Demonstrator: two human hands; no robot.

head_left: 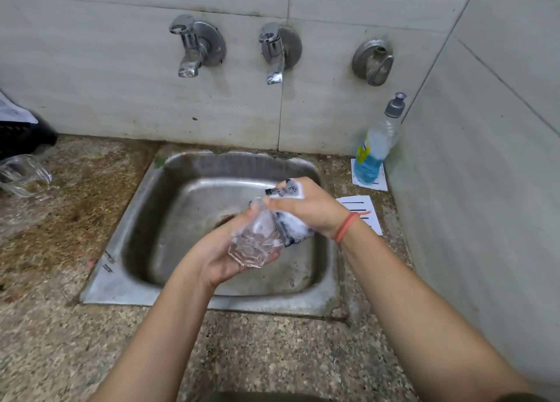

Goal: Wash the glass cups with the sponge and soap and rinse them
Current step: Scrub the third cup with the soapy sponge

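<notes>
Forearms (pixel 157 326) enter from the bottom edge; mid-frame over the sink (pixel 181 195), left hand (pixel 221 259) grips a glass cup (pixel 254 247), right hand (pixel 312 207) clutches a soapy sponge (pixel 295 227) against it.

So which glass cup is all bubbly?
The glass cup held over the sink, foamy from the sponge; the other cup sits foam-free on the left counter.

Cup (pixel 253 244) in fingers (pixel 274 202): 1. Cup (pixel 24 176) far left of fingers: 1. Sponge (pixel 288 214): 1. Bottle (pixel 374 147): 1. Taps (pixel 189 48): 2. Valve (pixel 374 62): 1. Sink (pixel 145 226): 1. Cards (pixel 360 210): 2. Wristband (pixel 347 226): 1.
</notes>
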